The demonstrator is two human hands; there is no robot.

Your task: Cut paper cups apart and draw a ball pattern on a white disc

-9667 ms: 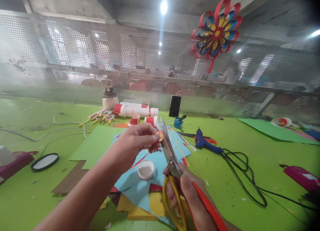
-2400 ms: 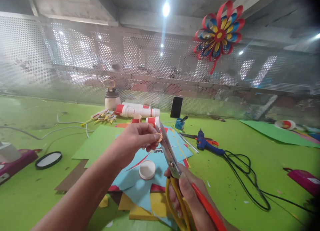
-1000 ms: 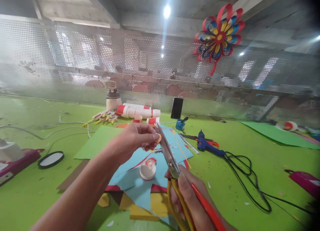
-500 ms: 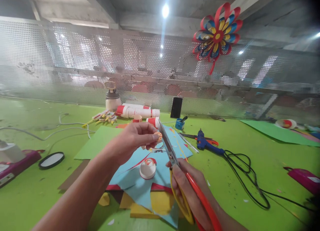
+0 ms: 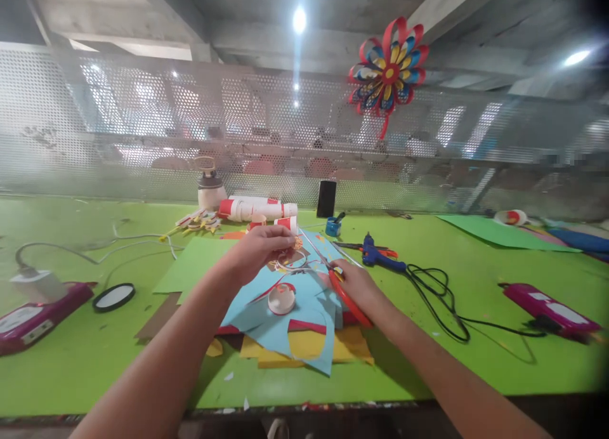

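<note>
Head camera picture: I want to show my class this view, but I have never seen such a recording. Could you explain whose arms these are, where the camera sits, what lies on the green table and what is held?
There is no machine here: the camera sits on a person's head, looking forward and down, so both arms are the person's own. The left hand pinches a small orange paper disc. The right hand grips scissors with a red handle, low over the paper. On the green table lie blue, yellow and green paper sheets, a white lid, a blue glue gun with a black cable, and two pink devices at the sides. A paper flower hangs on the mesh wall.
</note>
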